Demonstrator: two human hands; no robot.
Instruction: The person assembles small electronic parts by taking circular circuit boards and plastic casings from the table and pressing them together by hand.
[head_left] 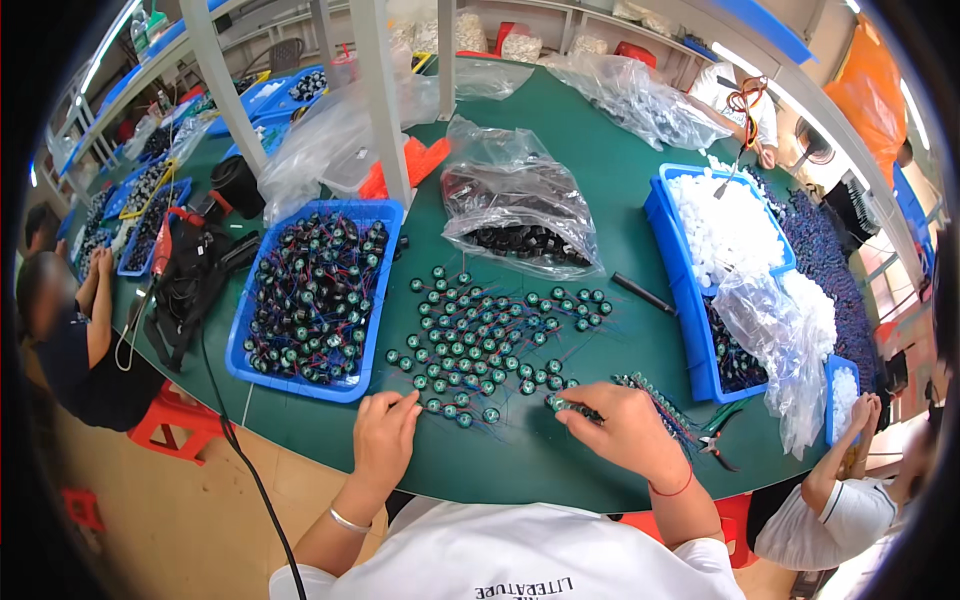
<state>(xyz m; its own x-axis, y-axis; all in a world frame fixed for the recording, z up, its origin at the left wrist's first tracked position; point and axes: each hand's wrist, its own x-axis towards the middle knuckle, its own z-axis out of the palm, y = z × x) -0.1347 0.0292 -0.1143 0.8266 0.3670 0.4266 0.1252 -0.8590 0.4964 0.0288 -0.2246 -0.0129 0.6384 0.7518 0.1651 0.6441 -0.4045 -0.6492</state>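
Small round black parts with green faces and thin red and blue wires (pixel 470 350) lie spread over the green table in front of me. My right hand (pixel 632 437) is closed, thumb and fingers pinching a short row of green-and-black pieces (pixel 560 404) just above the table, at the right edge of the spread parts. My left hand (pixel 385 440) is at the near left of the parts, by the blue bin's front corner. Its fingers are bent and their tips drawn together; whatever they hold, if anything, is too small to make out.
A blue bin (pixel 236 362) full of wired parts stands left, a clear bag of black pieces (pixel 520 215) behind. On the right are a blue bin (pixel 690 345) with white pieces, a black stick (pixel 643 293), a wired bundle (pixel 672 408) and cutters (pixel 716 450). Co-workers sit at both sides.
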